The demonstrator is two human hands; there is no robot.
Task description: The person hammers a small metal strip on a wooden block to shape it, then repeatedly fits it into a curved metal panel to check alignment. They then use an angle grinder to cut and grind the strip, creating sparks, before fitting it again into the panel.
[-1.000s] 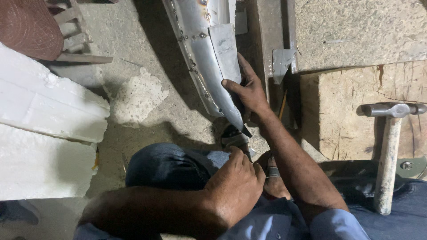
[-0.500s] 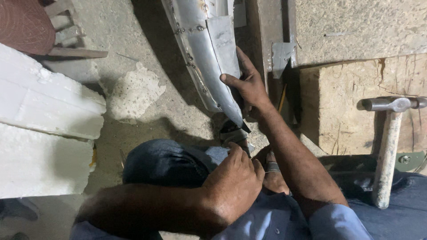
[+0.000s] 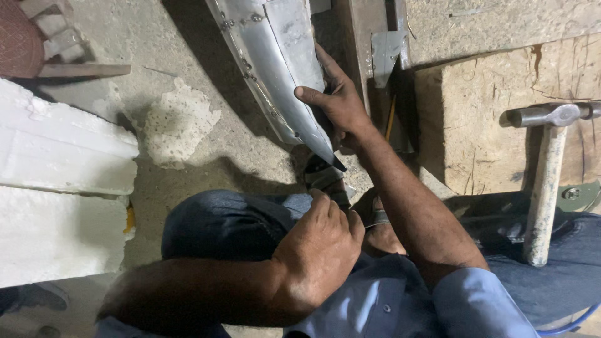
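Here, your right hand (image 3: 338,103) reaches forward, arm extended, fingers and thumb wrapped around lower edge of curved grey sheet-metal panel (image 3: 282,56) standing on concrete floor (image 3: 188,75). Your left hand (image 3: 319,247) curls in loose fist over knee; contents hidden, grip unclear. Wooden-handled hammer (image 3: 548,175) lies right.

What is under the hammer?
The hammer has its metal head over a wooden block. Its pale handle runs down across the person's dark blue trouser leg. Whatever is directly beneath the handle is covered.
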